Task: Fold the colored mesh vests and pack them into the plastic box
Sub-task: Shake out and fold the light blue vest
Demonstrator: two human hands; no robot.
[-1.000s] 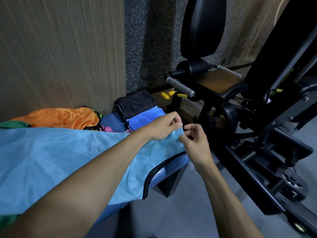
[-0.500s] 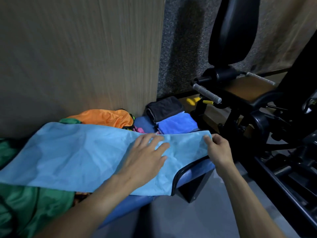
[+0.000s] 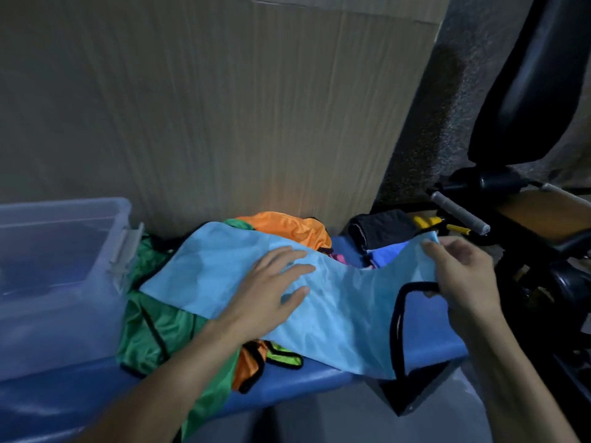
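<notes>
A light blue mesh vest (image 3: pixel 335 314) with black trim lies spread across the blue bench (image 3: pixel 287 398). My left hand (image 3: pixel 271 292) presses flat on its middle with fingers spread. My right hand (image 3: pixel 460 273) grips the vest's right shoulder end and lifts it slightly off the bench. A green vest (image 3: pixel 150 334) lies under the blue one on the left, an orange vest (image 3: pixel 287 228) sits behind it, and another orange piece (image 3: pixel 249 366) pokes out below. The clear plastic box (image 3: pixel 57 276) stands at the left end of the bench.
A wooden wall panel (image 3: pixel 224 107) rises right behind the bench. Folded black (image 3: pixel 380 228) and blue (image 3: pixel 388 254) cloths lie at the bench's far right. Black gym equipment (image 3: pixel 527 203) with a grey-gripped handle crowds the right side.
The view has swung left, bringing the plastic box into sight. My left hand has moved from pinching the vest's end to pressing flat on its middle. My right hand has raised the shoulder end.
</notes>
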